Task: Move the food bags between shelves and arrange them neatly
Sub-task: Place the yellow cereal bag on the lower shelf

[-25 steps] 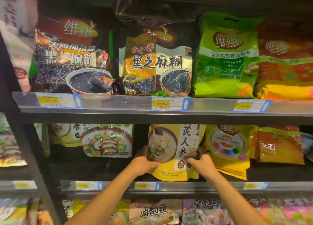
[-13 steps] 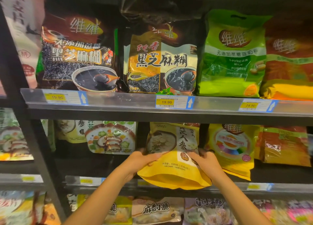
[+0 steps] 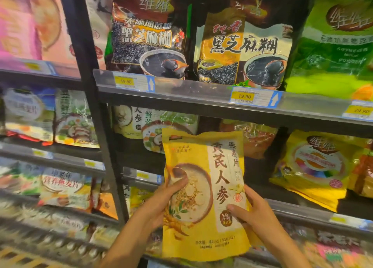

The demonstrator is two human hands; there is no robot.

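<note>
Now we hold the yellow oat bag [image 3: 203, 197] upright, long axis vertical, out in front of the middle shelf [image 3: 302, 211]. Our left hand [image 3: 163, 203] and right hand [image 3: 254, 213] each clasp a side edge, seemingly equally near.

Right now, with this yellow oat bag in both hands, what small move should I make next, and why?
Probably carry the yellow bag left and stand it on the dark open stretch of the middle shelf, by the pale bag bearing the same two characters. Your left hand and right hand grip it upright, clear of every shelf.
</note>
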